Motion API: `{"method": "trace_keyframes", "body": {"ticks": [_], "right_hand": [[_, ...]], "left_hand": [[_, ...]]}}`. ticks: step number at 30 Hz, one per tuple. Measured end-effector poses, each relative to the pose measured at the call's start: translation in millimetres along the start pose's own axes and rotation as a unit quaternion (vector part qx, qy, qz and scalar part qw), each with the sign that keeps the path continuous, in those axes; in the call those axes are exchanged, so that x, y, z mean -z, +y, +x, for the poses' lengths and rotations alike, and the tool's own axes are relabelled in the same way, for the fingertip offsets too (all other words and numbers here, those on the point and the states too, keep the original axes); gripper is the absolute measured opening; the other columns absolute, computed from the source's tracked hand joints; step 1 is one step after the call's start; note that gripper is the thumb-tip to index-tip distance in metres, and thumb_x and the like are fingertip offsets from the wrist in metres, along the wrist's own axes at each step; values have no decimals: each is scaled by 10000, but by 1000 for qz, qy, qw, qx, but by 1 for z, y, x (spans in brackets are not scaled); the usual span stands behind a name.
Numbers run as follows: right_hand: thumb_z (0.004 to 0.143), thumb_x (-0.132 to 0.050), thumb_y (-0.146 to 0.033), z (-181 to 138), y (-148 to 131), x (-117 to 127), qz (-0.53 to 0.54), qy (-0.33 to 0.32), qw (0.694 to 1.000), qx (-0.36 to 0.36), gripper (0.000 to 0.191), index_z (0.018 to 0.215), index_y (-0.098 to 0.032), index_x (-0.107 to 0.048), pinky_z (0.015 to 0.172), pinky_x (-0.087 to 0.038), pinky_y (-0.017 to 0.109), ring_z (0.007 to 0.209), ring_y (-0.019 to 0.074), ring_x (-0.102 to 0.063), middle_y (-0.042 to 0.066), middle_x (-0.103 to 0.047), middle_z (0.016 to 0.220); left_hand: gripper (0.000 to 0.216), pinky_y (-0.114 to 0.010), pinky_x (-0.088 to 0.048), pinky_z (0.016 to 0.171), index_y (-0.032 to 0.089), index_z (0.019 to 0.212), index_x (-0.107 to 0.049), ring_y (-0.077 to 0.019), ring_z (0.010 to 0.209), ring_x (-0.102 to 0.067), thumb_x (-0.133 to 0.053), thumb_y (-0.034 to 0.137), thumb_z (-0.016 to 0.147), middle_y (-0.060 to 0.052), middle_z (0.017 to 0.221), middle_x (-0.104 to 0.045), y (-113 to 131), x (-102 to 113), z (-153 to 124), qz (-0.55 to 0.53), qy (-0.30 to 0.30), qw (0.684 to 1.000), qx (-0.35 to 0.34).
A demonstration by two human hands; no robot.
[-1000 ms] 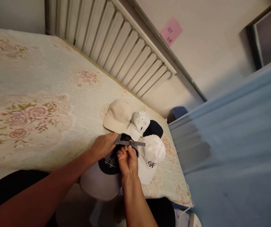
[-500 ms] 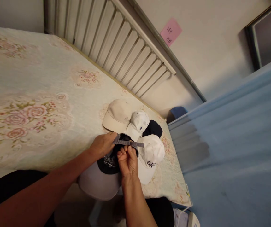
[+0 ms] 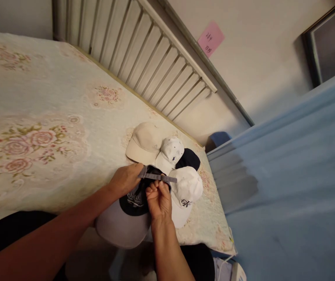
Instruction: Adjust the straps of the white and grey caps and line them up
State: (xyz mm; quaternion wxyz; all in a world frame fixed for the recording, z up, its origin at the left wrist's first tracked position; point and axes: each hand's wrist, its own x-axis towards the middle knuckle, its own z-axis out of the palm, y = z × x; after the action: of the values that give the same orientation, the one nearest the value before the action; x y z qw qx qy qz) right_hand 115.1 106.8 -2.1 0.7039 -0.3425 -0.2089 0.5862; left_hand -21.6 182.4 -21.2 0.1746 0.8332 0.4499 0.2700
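A grey baseball cap (image 3: 123, 230) is held between my hands, its dark inside facing up and its brim toward me. My left hand (image 3: 126, 179) is closed on the cap's edge at the left end of the back strap (image 3: 155, 177). At the strap's right part, by the buckle, my right hand (image 3: 159, 199) pinches with thumb and fingers; the fingertips are partly hidden. Just beyond lie a beige cap (image 3: 145, 142), a small white cap (image 3: 171, 150), a black cap (image 3: 189, 159) and a white cap with dark letters (image 3: 187, 185).
The caps lie on a bed with a floral cover (image 3: 44, 97). A slatted metal rail (image 3: 155, 58) runs along the far side by the wall, with a pink note (image 3: 211, 38) above. A blue curtain (image 3: 287, 168) hangs at the right. A white device (image 3: 238, 272) is at lower right.
Almost nothing differs. The view has shifted very slightly, and both hands keep their hold on the grey cap and its strap.
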Motion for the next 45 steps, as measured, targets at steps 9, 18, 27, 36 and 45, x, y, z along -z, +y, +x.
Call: {"method": "trace_keyframes", "body": {"ticks": [9, 18, 27, 36, 45], "right_hand": [[680, -679, -93, -4, -8, 1, -1, 50, 998, -31, 276, 925, -214, -645, 642, -456, 249, 689, 98, -562, -17, -647, 790], [786, -664, -389, 1, -16, -6, 26, 130, 987, -91, 212, 827, -185, -625, 674, -502, 259, 744, 122, -614, 21, -648, 788], [845, -531, -415, 10, -23, -10, 1, 189, 977, -98, 246, 775, -189, -600, 593, -505, 254, 630, 114, -589, 8, -592, 680], [784, -593, -223, 9, -14, 5, 10, 192, 981, -40, 35, 787, -204, -623, 618, -521, 253, 640, 105, -608, 6, -676, 759], [822, -535, -181, 5, -7, -2, 54, 210, 976, -33, 101, 824, -201, -633, 736, -537, 269, 832, 120, -674, 32, -731, 897]], "left_hand": [[66, -280, -425, 662, 197, 876, -497, -203, 811, -622, -463, 245, 845, -53, 864, -634, -1, 0, 0, -2, -4, 1000, 1], [104, -285, -437, 699, 196, 929, -496, -202, 855, -616, -468, 207, 830, -63, 930, -636, 1, 2, -1, 16, -10, 1000, 5], [103, -294, -436, 688, 186, 927, -494, -213, 851, -606, -442, 178, 837, -71, 917, -618, 4, 5, 0, 35, -6, 999, -2], [161, -324, -446, 679, 171, 946, -489, -236, 866, -604, -448, 130, 797, -99, 940, -610, 2, 13, 0, 99, -8, 992, 73], [133, -353, -444, 685, 153, 926, -503, -259, 844, -589, -428, 165, 816, -114, 909, -596, 0, 12, 0, 107, 6, 987, 118]]}}
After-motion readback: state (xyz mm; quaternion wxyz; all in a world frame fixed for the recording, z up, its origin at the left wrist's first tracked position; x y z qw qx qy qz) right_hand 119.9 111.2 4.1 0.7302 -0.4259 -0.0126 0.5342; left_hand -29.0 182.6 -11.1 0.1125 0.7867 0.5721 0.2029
